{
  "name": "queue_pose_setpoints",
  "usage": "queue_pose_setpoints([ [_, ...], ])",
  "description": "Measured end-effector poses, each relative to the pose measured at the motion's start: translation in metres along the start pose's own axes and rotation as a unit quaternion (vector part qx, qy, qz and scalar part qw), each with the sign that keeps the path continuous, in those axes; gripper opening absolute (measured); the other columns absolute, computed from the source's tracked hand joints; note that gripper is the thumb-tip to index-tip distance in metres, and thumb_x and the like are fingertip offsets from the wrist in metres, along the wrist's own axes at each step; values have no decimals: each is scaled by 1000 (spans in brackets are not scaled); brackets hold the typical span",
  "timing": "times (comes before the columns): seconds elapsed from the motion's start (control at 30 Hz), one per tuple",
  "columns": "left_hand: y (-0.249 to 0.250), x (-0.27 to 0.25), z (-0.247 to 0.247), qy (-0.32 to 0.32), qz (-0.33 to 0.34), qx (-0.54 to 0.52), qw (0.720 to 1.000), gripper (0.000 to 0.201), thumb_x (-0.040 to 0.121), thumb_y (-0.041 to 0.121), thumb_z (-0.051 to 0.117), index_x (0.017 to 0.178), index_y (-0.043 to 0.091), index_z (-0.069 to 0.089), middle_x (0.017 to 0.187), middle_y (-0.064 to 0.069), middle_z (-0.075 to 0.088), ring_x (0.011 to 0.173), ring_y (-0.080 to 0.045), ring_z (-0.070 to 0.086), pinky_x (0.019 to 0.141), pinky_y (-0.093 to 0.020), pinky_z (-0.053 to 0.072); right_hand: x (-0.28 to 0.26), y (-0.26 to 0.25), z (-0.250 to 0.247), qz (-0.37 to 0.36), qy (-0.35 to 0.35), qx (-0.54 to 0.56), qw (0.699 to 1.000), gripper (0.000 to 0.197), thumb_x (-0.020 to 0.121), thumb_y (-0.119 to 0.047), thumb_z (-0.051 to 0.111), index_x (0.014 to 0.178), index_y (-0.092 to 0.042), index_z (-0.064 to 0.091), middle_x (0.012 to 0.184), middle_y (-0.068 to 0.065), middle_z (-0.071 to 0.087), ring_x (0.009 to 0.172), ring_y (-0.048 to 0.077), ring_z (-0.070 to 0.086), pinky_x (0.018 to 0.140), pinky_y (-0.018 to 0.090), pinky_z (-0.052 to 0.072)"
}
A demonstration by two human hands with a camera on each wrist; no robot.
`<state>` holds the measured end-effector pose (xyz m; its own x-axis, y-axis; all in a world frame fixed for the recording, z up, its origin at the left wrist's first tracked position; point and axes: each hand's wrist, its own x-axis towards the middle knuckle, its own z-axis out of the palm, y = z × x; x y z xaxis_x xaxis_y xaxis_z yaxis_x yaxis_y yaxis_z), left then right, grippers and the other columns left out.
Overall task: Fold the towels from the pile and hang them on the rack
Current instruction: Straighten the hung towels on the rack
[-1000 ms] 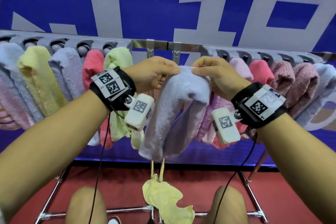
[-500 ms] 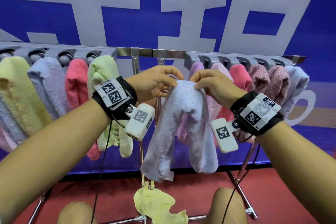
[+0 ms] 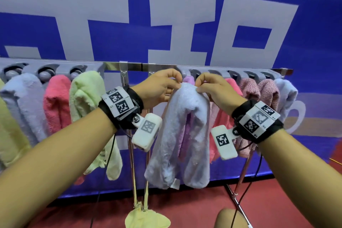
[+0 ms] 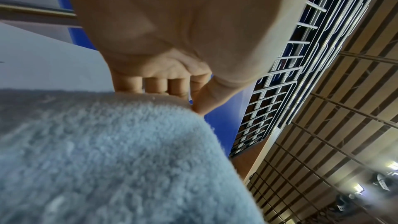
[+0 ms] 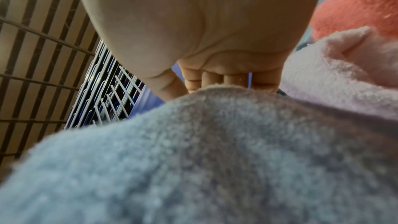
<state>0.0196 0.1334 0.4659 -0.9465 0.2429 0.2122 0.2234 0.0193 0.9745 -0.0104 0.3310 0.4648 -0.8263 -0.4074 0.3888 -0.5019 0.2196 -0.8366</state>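
A folded pale lavender-blue towel [image 3: 182, 135] hangs doubled over, its two ends down, in front of the rack bar [image 3: 162, 66]. My left hand [image 3: 162, 87] pinches the fold's top on the left side, and my right hand [image 3: 212, 87] pinches it on the right. The fold sits just below the bar, beside a purple towel [image 3: 188, 80]. In the left wrist view the towel [image 4: 107, 159] fills the lower frame under my curled fingers [image 4: 155, 86]. The right wrist view shows the same towel [image 5: 215, 159] below my fingers [image 5: 224, 81]. Whether the towel rests on a peg is hidden.
Lavender [image 3: 27, 102], pink [image 3: 56, 102] and green [image 3: 87, 102] towels hang on the left of the rack. Pink [image 3: 233, 87], mauve [image 3: 259, 94] and lavender [image 3: 286, 96] towels hang on the right. A yellow towel [image 3: 146, 218] lies low by the rack's upright posts [image 3: 132, 163]. A blue banner stands behind.
Both hands have carried the towel farther up and toward the bar, and the view has tilted upward. The grip on the fold is unchanged.
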Motion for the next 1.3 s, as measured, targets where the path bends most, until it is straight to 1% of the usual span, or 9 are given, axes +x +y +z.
queue_pose_setpoints([
  [0.17,-3,28,4,29,6,18,999,26,94,-6,49,82,17,53,72,1,48,51,-9,37,47,-19,29,19,10,-15,31,32,34,998,28,85,10,52,71,-14,53,63,-4,50,55,12,37,51,26,25],
  [0.37,-4,61,6,107,-9,21,994,29,92,-9,46,81,16,55,68,0,46,50,-11,32,50,-24,24,53,15,-22,89,19,49,995,29,86,8,49,72,-16,53,53,-5,41,52,15,28,49,26,23],
  [0.57,10,80,-12,173,15,-18,985,28,88,-10,46,84,15,59,73,-5,53,59,-15,44,53,-24,38,81,2,-11,104,-6,61,993,31,88,10,43,72,-16,50,59,-1,42,43,9,38,44,20,33],
  [0.8,0,97,-3,147,18,45,988,27,93,-9,44,83,13,56,77,-4,54,48,-6,49,43,-16,36,96,15,-27,130,45,48,989,31,87,9,42,70,-15,51,64,5,42,53,16,37,50,26,30],
  [0.87,-3,106,1,152,25,70,986,30,92,-11,43,80,13,57,76,-4,55,56,-8,51,46,-15,40,101,19,-32,135,40,9,990,30,86,8,42,70,-15,52,64,5,43,54,17,37,51,27,30],
  [1.0,-11,119,4,164,31,108,980,31,88,-12,47,77,13,62,80,-4,61,73,-16,54,67,-25,47,115,15,-33,117,17,-130,984,28,84,5,41,70,-18,52,64,2,48,61,19,43,54,27,32],
  [1.13,-25,120,7,167,38,120,978,30,89,-7,51,78,16,67,82,1,66,75,-12,59,70,-22,50,122,12,-26,99,-33,-298,949,25,88,-3,39,75,-21,51,87,4,57,87,23,50,74,29,38],
  [1.23,-38,117,5,175,68,180,965,30,86,1,53,82,26,69,104,-4,63,88,-12,60,75,-18,48,118,15,-22,85,-57,-370,924,21,89,-7,42,95,-17,59,100,4,60,95,24,54,76,29,38],
  [1.3,-42,111,3,181,88,222,954,27,85,4,57,86,28,69,117,-7,56,105,-17,55,82,-13,41,114,21,-23,74,-52,-378,921,24,85,-8,47,94,-24,62,95,-3,64,95,23,59,79,32,46],
])
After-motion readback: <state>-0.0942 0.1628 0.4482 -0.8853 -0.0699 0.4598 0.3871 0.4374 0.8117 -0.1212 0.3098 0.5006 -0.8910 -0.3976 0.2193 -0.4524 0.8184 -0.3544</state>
